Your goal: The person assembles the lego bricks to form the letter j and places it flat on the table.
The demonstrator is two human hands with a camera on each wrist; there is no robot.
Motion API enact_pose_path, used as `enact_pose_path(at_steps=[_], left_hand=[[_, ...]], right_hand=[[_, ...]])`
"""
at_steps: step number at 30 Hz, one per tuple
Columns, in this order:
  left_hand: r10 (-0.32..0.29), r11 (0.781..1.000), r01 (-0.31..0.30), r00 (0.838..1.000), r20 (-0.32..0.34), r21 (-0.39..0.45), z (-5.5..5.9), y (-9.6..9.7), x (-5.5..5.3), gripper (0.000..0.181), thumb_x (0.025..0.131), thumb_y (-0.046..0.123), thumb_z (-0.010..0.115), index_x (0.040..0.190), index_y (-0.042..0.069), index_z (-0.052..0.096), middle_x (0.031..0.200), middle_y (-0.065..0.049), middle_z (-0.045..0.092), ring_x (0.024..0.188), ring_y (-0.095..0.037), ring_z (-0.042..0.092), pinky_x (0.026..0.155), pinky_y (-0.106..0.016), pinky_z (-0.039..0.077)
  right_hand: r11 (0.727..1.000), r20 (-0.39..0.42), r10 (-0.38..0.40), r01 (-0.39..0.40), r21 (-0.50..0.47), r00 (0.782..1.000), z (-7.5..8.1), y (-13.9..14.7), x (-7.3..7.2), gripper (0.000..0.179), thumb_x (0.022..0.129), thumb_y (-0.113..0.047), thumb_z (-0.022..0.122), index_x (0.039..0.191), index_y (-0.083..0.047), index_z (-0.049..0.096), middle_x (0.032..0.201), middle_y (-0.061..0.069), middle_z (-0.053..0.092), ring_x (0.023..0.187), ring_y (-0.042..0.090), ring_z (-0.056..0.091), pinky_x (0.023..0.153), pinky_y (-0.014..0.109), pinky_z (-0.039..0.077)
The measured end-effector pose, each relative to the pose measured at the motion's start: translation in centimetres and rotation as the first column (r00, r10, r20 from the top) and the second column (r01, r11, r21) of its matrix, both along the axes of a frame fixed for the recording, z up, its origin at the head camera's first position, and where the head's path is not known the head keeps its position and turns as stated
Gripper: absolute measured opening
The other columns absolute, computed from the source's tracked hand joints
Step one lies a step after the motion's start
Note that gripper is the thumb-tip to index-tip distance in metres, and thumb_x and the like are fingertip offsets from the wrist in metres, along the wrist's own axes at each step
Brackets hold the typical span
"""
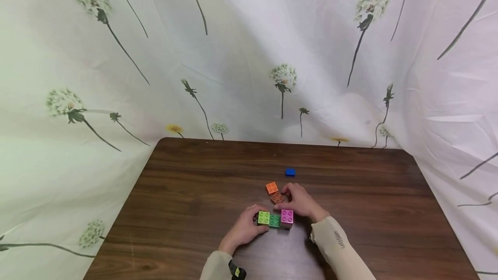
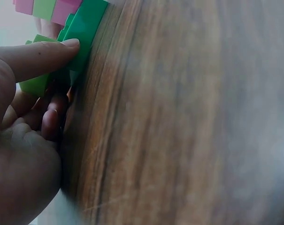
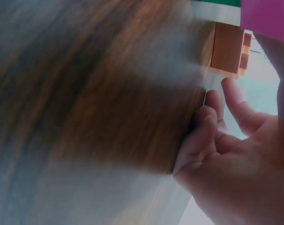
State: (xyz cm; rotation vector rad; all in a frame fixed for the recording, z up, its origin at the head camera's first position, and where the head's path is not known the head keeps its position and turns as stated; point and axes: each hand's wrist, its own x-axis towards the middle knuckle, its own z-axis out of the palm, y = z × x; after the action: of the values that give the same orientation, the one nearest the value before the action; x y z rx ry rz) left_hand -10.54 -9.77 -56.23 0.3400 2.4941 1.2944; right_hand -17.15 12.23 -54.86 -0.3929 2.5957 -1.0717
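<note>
In the head view my left hand (image 1: pixel 245 228) grips the left end of a joined toy-brick build. A long green brick (image 1: pixel 274 221) forms its base, with a lime brick (image 1: pixel 263 217) on the left and a pink-topped stack (image 1: pixel 287 216) on the right. The left wrist view shows the thumb on the green brick (image 2: pixel 89 35) and the other fingers behind it. My right hand (image 1: pixel 302 202) is at a loose brown brick (image 1: pixel 277 198), thumb and index finger spread on either side. In the right wrist view a small gap separates the index fingertip from the brown brick (image 3: pixel 226 49).
An orange brick (image 1: pixel 272 188) lies just behind the brown one, almost touching it. Farther back is a blue brick (image 1: pixel 290 172). Everything rests on a dark wooden table (image 1: pixel 186 185), with a flower-printed curtain (image 1: pixel 241 55) behind and at both sides.
</note>
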Motion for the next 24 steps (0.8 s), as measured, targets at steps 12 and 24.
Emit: enact_pose_path(at_steps=[12,24], left_hand=[[-0.001,1.000,0.001,1.000,-0.022,-0.012,-0.01,0.02,0.05,0.034,0.080,0.020,0.077,0.112,0.017,0.063,0.114,0.002,0.062,0.109,-0.021,0.055,0.090,-0.040,0.045],[0.011,1.000,-0.011,1.000,-0.016,-0.020,0.04,0.17,0.00,0.034,0.080,0.020,0.077,0.111,0.018,0.063,0.111,0.003,0.062,0.105,-0.018,0.054,0.087,-0.038,0.045]], right_hand=[[0.997,-0.066,-0.002,0.007,0.078,0.998,-0.17,-0.59,-0.34,0.039,0.072,-0.029,0.083,0.097,-0.012,0.059,0.089,0.002,0.053,0.082,0.014,0.046,0.072,0.031,0.041],[0.993,-0.087,0.003,0.007,0.120,0.996,-0.45,-0.79,-0.66,0.036,0.076,-0.025,0.080,0.103,-0.015,0.059,0.093,0.003,0.054,0.084,0.017,0.049,0.074,0.035,0.043]])
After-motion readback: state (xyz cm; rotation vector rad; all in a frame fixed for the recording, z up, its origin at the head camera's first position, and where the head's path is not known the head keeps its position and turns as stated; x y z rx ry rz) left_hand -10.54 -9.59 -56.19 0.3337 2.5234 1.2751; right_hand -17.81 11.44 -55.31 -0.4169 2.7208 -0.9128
